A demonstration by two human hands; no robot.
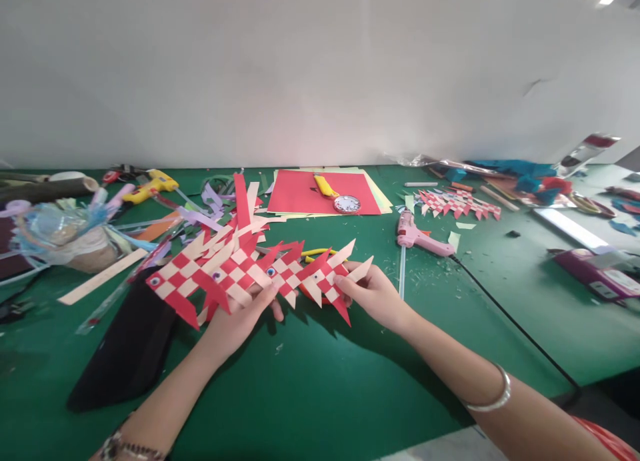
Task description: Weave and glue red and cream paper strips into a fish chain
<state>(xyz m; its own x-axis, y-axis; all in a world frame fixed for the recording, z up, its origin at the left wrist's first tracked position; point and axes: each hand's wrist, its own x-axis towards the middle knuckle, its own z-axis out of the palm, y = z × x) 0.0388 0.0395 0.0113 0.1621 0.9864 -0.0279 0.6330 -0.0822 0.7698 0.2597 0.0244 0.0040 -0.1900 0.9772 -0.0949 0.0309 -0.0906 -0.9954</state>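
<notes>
Several woven paper fish in red and cream checks, each with a small eye, form a row of decreasing size in front of me. My left hand [247, 318] is closed on the middle of the row, its thumb on the third fish [289, 274]. The largest fish [173, 279] is at the left end. My right hand [375, 294] pinches the smallest fish [327, 279] near its tail, at the right end. Whether the fish are joined I cannot tell. Partly hidden behind the small fish is something yellow and orange-red [315, 253].
Red paper [293, 191] lies at the back, bearing a yellow cutter [326, 186] and a round dish of eyes [347, 204]. A pink glue gun [417, 238] with a black cord lies right, before more woven paper [460, 203]. Left are a yellow glue gun [150, 186] and a black case [123, 354].
</notes>
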